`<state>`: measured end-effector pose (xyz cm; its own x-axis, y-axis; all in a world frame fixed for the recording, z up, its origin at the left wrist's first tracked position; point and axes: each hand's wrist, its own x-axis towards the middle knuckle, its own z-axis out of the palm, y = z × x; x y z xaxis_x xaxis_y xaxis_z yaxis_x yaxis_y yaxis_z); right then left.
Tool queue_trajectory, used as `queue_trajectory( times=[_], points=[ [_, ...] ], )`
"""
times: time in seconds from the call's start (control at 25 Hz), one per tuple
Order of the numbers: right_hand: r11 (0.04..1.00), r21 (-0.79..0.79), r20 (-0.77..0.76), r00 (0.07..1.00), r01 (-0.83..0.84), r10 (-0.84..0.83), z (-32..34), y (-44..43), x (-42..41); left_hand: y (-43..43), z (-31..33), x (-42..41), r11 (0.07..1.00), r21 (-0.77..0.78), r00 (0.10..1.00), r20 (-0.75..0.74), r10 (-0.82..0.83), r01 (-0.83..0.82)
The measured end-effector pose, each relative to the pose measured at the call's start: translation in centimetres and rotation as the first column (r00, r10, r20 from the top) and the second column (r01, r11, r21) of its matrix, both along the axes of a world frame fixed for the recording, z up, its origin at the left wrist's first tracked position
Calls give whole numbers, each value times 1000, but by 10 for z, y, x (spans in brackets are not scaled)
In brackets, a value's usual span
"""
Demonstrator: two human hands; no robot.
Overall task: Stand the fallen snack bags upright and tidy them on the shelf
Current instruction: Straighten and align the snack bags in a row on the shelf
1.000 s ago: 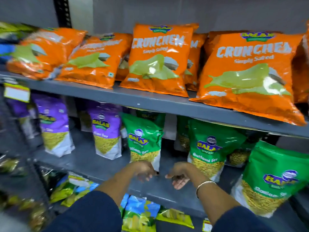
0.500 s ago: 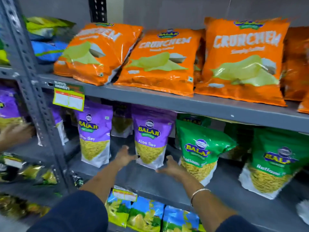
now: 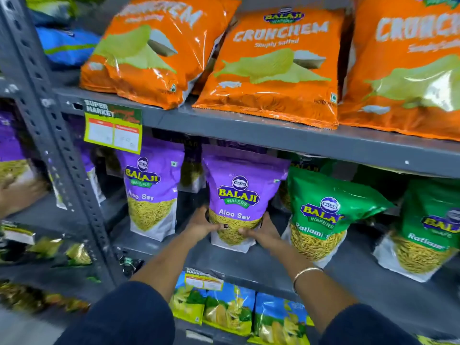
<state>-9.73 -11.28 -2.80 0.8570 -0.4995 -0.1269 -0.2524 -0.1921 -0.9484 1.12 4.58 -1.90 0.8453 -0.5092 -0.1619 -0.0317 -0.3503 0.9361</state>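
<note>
A purple Aloo Sev bag (image 3: 239,192) stands upright on the grey middle shelf (image 3: 249,265). My left hand (image 3: 201,224) grips its lower left side and my right hand (image 3: 261,231) grips its lower right side. A second purple Aloo Sev bag (image 3: 149,192) stands to the left of it. Green Ratlami Sev bags (image 3: 323,215) stand to the right, the nearest one leaning. Orange Crunchem bags (image 3: 271,66) lean back on the shelf above.
A grey perforated upright post (image 3: 57,155) runs down the left. A yellow price tag (image 3: 113,129) hangs on the upper shelf's edge. Blue and green snack bags (image 3: 231,310) fill the shelf below. Another person's blurred hand (image 3: 17,192) shows at the far left.
The view has shifted left and closer. Both my hands have moved from in front of the green bags to the purple Aloo Sev bag and closed on its lower sides.
</note>
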Motion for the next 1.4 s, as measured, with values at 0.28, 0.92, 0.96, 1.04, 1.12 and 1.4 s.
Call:
queue_trajectory(
  times=[0.28,0.92,0.96,1.04,1.12,1.4],
  points=[
    [998,34,57,997,-55,53,-5,18,-12,18,-6,-19,999,-8,999,-15,-45,45],
    [982,184,394,913,40,-110,79,24,-13,35,-9,-6,983,185,1000,10,14,-16],
    [995,93,297,953,36,-62,69,19,-22,35,-7,-11,951,307,1000,10,25,-27],
    [972,-146,-202,968,-182,151,41,2,-46,36,9,-30,696,697,984,-85,-158,172],
    [848,-61,-767,568,-526,297,11,-29,-75,23,32,-51,240,903,899,-262,-351,357],
    [974,-220,-354,926,58,-135,5,-148,-148,-132,22,-92,734,584,891,42,-452,346]
  ],
)
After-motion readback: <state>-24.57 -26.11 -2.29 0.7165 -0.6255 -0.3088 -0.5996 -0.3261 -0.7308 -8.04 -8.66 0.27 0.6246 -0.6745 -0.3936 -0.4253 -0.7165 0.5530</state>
